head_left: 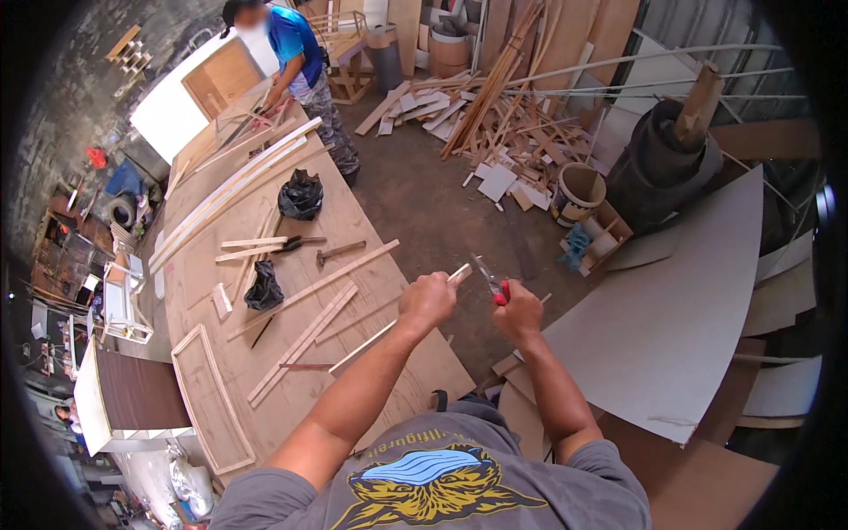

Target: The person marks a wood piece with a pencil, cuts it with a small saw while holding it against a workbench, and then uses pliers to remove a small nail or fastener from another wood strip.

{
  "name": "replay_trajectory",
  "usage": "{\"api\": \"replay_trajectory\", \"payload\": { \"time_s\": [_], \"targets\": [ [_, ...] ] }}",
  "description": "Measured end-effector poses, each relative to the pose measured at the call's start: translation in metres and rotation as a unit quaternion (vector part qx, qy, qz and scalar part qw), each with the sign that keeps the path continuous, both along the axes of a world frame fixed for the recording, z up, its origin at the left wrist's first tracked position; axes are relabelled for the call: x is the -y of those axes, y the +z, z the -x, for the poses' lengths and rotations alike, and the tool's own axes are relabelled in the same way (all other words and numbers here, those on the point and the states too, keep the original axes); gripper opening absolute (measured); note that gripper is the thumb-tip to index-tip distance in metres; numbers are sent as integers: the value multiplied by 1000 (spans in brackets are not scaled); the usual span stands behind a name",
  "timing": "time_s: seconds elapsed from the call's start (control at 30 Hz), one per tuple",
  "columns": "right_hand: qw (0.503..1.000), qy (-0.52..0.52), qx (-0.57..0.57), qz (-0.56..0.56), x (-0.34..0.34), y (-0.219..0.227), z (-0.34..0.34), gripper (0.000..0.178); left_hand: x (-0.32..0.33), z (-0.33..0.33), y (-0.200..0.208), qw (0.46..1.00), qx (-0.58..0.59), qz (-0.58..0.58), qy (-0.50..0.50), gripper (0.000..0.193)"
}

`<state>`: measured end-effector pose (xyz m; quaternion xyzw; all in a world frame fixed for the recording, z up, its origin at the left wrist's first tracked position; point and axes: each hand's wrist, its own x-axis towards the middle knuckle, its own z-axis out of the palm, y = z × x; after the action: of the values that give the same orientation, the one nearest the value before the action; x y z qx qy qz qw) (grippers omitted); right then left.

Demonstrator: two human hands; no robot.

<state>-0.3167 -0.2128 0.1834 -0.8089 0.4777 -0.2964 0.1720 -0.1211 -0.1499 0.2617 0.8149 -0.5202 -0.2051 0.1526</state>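
Note:
My left hand (427,302) is closed around a narrow pale wood strip (364,346), whose far end sticks out past my fingers. In my right hand (518,314) is a red-handled hand tool with slim metal jaws (485,275); I cannot make out whether it is pliers or snips. The jaws point up and left, close to the strip's end. On the plywood worktable (415,389) beside my left arm lie several loose wood strips (305,344), a hammer (340,253) and two black plastic bags (301,195).
Across the table's far end a person in a blue shirt (298,49) leans over long strips. A wood scrap heap (530,141), a bucket (579,193) and a black roll (658,168) stand beyond my right hand. A large pale sheet (654,327) leans at right.

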Motion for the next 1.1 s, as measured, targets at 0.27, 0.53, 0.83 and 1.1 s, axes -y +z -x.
{"api": "replay_trajectory", "payload": {
  "time_s": [0.27,0.53,0.83,1.1],
  "targets": [
    [998,15,29,-46,-9,28,-27,51,-31,-43,2,977,-177,118,32,52],
    [992,90,12,85,-67,108,-88,52,-112,-83,39,940,-224,239,95,45],
    [977,163,-9,138,-115,124,-139,48,-185,-114,48,915,-228,305,135,40],
    [970,174,-14,166,-128,128,-149,41,-206,-128,41,901,-264,317,134,38]
  ]
}}
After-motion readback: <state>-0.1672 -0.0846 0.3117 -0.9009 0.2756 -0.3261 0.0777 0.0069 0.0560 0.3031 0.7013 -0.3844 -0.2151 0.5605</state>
